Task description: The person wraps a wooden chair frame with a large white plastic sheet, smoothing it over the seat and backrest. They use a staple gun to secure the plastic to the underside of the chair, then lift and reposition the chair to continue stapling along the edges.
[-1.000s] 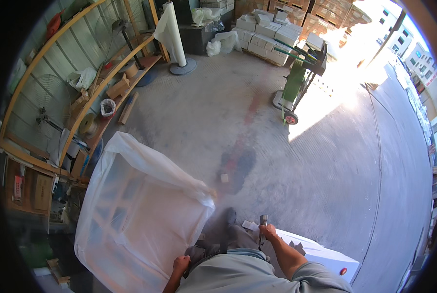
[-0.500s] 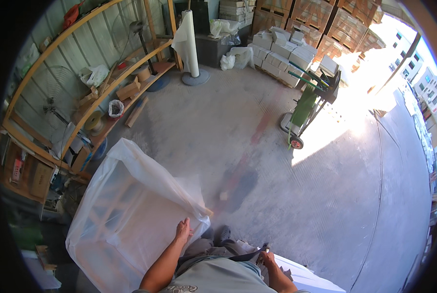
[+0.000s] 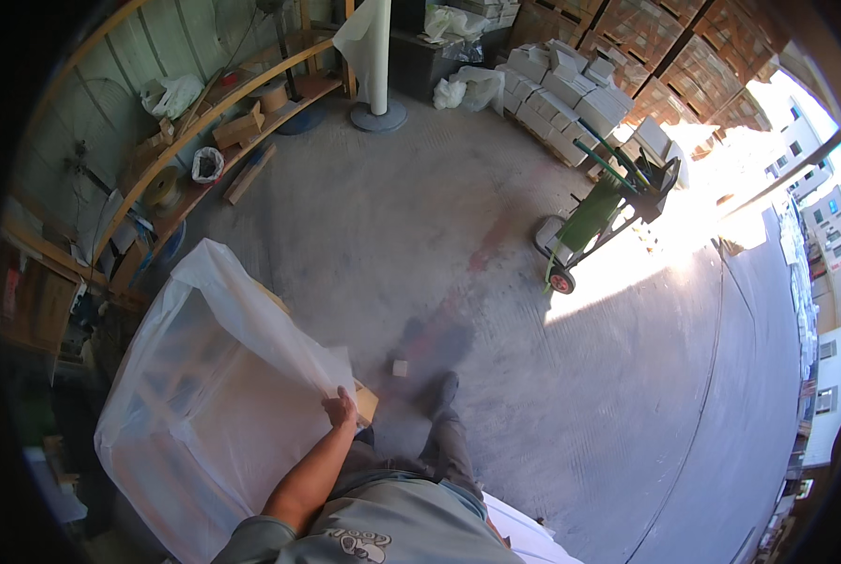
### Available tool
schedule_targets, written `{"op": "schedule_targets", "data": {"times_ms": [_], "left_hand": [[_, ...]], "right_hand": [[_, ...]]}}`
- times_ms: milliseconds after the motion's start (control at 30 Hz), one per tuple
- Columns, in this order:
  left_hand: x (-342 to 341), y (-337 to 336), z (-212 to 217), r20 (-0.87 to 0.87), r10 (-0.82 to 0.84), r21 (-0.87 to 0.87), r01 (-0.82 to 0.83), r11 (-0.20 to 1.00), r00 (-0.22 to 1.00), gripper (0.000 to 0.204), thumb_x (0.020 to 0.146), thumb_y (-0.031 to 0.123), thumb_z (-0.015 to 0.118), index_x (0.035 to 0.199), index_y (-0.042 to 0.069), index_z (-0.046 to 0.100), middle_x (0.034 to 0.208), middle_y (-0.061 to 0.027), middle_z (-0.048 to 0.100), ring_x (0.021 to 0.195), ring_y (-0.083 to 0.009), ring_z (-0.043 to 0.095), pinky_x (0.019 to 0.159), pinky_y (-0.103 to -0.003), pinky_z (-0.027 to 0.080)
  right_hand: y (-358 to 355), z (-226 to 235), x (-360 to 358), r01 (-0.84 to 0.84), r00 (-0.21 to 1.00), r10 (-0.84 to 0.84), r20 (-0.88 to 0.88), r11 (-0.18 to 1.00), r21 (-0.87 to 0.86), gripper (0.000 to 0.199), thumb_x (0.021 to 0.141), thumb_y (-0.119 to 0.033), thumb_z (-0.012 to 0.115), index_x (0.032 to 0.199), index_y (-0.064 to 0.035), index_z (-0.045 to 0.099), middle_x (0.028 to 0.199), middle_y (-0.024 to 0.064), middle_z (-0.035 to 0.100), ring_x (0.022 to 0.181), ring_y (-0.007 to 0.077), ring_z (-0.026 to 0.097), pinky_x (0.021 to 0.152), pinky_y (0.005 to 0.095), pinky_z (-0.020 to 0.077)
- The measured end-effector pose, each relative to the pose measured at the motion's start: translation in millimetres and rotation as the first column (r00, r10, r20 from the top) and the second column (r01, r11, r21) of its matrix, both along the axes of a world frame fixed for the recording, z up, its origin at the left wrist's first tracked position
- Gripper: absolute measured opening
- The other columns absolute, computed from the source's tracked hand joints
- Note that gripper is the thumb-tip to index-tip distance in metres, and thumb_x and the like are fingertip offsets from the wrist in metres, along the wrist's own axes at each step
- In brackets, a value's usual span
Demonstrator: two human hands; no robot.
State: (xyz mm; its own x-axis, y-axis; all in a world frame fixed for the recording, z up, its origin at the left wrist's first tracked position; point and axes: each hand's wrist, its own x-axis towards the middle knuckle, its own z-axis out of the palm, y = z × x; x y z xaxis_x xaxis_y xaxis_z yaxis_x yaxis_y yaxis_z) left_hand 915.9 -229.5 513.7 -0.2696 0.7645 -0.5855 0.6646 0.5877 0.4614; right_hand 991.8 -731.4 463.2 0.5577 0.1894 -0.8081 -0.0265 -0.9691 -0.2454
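The left hand (image 3: 339,410) was clamped on the near edge of a large translucent plastic bag (image 3: 204,404) draped over a box on the floor; the thin film looked liable to tear or slip; the right hand was out of view.

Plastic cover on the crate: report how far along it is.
Done: the translucent plastic cover drapes the top and sides of the wooden crate. In hand: the left hand grips its edge at the near corner, where bare wood shows. Left: covering that corner. The right hand is out of view.
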Motion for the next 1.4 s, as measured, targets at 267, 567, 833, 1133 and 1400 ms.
{"op": "schedule_targets", "data": {"times_ms": [267, 567, 833, 1133, 1400], "left_hand": [[18, -9, -22, -0.38, 0.082, 0.245, 0.015, 0.969, 0.921, 0.052, 0.101, 0.042, 0.041, 0.116, -0.007, 0.048, 0.117, -0.0291, 0.06, 0.105, -0.0435, 0.063, 0.089, -0.051, 0.052], [27, -15, -17, -0.492, 0.137, 0.336, 0.042, 0.941, 0.859, 0.038, 0.098, 0.038, 0.05, 0.101, 0.0, 0.049, 0.091, -0.0249, 0.067, 0.084, -0.0435, 0.067, 0.074, -0.053, 0.055], [39, -10, 8, -0.476, 0.175, 0.277, -0.043, 0.96, 0.862, 0.035, 0.097, 0.036, 0.052, 0.102, 0.002, 0.053, 0.094, -0.0216, 0.066, 0.086, -0.0401, 0.068, 0.074, -0.05, 0.055], [35, -15, 1, -0.454, 0.222, 0.426, -0.009, 0.905, 0.863, 0.032, 0.095, 0.035, 0.056, 0.098, 0.003, 0.053, 0.086, -0.0185, 0.064, 0.079, -0.0395, 0.066, 0.069, -0.05, 0.055], [34, -18, -3, -0.411, 0.244, 0.468, -0.027, 0.883, 0.878, 0.03, 0.093, 0.031, 0.06, 0.098, 0.003, 0.052, 0.087, -0.0201, 0.064, 0.077, -0.0425, 0.066, 0.068, -0.053, 0.054]], "right_hand": [[26, 53, 191, -0.082, 0.997, 0.082, -0.003, 0.997, -0.008, 0.04, 0.09, -0.039, 0.054, 0.084, -0.0028, 0.07, 0.075, 0.0196, 0.066, 0.07, 0.03, 0.065, 0.06, 0.0473, 0.0461], [71, 66, 335, 0.29, 0.942, -0.273, -0.194, 0.955, 0.064, 0.029, 0.091, -0.031, 0.056, 0.081, -0.0058, 0.067, 0.062, 0.0095, 0.062, 0.056, 0.0246, 0.063, 0.049, 0.0393, 0.0475], [109, 17, 389, -0.728, 0.685, 0.723, 0.09, 0.675, 0.119, 0.029, 0.093, -0.036, 0.054, 0.093, -0.0103, 0.067, 0.081, 0.0163, 0.069, 0.083, 0.0317, 0.069, 0.065, 0.0436, 0.0513], [154, 4, 431, -0.885, 0.456, 0.89, -0.022, 0.451, -0.118, 0.045, 0.097, -0.045, 0.045, 0.106, -0.005, 0.064, 0.089, 0.0257, 0.07, 0.085, 0.0404, 0.069, 0.066, 0.0501, 0.0532], [204, 8, 437, -0.977, 0.195, 0.981, -0.016, 0.193, -0.087, 0.042, 0.095, -0.044, 0.051, 0.1, -0.0055, 0.067, 0.077, 0.0212, 0.069, 0.07, 0.0382, 0.07, 0.056, 0.0495, 0.0541]]}}
